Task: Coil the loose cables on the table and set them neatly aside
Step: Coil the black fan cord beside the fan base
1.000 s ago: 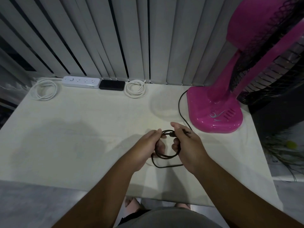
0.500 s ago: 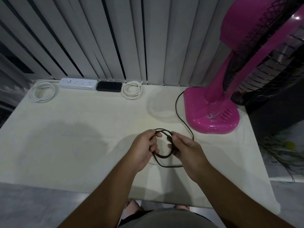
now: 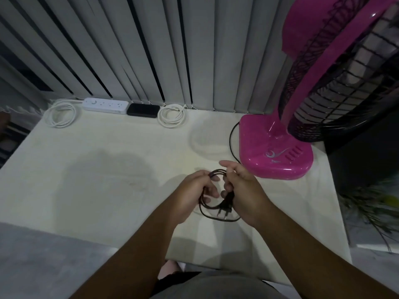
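Thin black cable (image 3: pixel 218 172) — round loops in both hands (image 3: pixel 218 192).

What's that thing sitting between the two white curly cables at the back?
In the head view, a white power strip and a black box sit side by side between the left white coil and the right white coil.

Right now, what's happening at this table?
A person is coiling a black cable over the table. The left hand grips the loops and the right hand holds the other side, with the plug hanging below. The cable runs to a pink fan. Two white cable coils lie by the blinds beside a power strip.
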Demonstrator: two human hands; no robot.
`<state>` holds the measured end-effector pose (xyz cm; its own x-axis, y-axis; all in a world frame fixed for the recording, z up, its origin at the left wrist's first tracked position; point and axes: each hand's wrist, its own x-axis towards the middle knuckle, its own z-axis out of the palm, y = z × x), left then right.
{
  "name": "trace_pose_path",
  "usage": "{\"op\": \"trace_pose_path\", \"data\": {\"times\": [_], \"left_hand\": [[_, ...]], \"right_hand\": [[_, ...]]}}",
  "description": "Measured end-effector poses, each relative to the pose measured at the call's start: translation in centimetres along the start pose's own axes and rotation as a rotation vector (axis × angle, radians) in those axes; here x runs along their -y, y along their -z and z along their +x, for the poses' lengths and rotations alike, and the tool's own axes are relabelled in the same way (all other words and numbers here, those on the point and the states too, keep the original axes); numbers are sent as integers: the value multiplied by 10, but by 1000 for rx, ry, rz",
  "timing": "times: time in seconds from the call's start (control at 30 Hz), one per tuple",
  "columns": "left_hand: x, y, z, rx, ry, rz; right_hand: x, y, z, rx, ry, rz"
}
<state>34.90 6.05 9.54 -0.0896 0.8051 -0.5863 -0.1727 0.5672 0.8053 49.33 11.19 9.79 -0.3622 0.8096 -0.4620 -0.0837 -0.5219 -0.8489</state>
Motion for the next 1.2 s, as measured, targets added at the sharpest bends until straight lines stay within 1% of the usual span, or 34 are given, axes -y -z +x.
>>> {"op": "trace_pose_path", "data": {"times": [0.07,0.1,0.17,0.2,0.23,0.33,0.4,0.47,0.5,0.53,0.6,0.67,0.7,0.77,0.83,0.9,0.93,1.03,1.1,1.2], "left_hand": [[10,2,-1,43,60,-13],[13,3,-3,83,81,-110],[16,0,-5,121,102,-422],[17,-2,-5,99,101,-533],[18,-5,-3,55,100,-583],[16,-13,3,-101,66,-566],[11,-12,7,-169,50,-513],[2,-5,12,-210,56,-367],[-4,-2,13,-203,63,-283],[-9,0,15,-174,67,-215],[-16,5,18,-102,59,-161],[-19,14,24,-6,29,-260],[-19,21,27,65,24,-344],[-19,35,30,225,54,-494],[-18,43,31,317,87,-579],[-19,47,35,337,125,-586],[-21,48,37,331,146,-560],[-28,56,45,299,220,-441],[-31,60,47,300,242,-387],[-35,61,46,319,230,-396]], "right_hand": [[1,5,2,-48,-44,200],[-1,8,3,-66,-58,226],[-6,14,3,-74,-67,178],[-9,15,1,-73,-64,128],[-13,17,-1,-68,-53,64],[-22,18,-6,-26,-3,-108],[-22,18,-4,3,6,-129],[-14,14,2,-1,4,-113],[-9,10,5,-7,10,-102],[-4,6,7,-6,28,-112],[3,-5,13,4,84,-246],[8,-14,19,-25,103,-366],[9,-17,22,-46,103,-347],[8,-20,25,-90,107,-231],[3,-25,24,-144,92,-97],[-5,-30,21,-147,50,10],[-8,-32,19,-140,31,9],[-9,-35,17,-135,-7,-101],[-5,-36,16,-99,15,-164],[2,-41,20,-96,40,-379]]}}
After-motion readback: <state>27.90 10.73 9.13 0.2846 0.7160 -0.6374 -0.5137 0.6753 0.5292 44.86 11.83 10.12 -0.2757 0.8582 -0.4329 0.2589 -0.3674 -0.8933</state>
